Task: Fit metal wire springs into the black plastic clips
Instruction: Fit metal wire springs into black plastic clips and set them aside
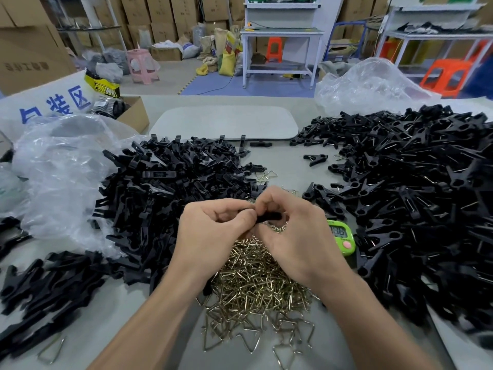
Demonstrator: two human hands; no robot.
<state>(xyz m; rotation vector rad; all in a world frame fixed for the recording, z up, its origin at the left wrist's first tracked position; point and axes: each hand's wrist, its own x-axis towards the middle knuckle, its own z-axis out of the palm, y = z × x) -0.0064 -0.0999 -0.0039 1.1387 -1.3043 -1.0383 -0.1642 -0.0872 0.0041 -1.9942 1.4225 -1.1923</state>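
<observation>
- We hold one black plastic clip (270, 217) between both hands, just above the heap of wire springs (253, 284), so the next spring is within close reach.
- Our left hand (213, 227) has its thumb and curled fingers pinched on the clip's left end. Our right hand (293, 231) curls round the other end. Both hands are clamped on the same clip, which probably steadies it while a spring is pressed home.
- The loose clip halves (173, 188) lie heaped to the left, and the finished clips (413, 198), many showing a glint of wire, lie heaped to the right. We judge that the work passes from left to right across the table (282, 161).
- A green timer (342, 236) sits just beside the right hand, facing us, likely for pacing the work.
- A few stray springs and single clips lie on the bare table between the two black heaps.
- Crumpled clear plastic bags (61, 177) sit at the far left, and another is behind the right heap. A flat grey board (226, 122) lies beyond the heaps.
- Our fingers cover most of the held clip, so we cannot tell whether a spring is already seated, half in or not yet started.
- The timer's digits are too blurred to read, and its lower left edge is hidden behind the right hand.
- The right heap runs off the picture's edge, so we cannot see its full extent.
</observation>
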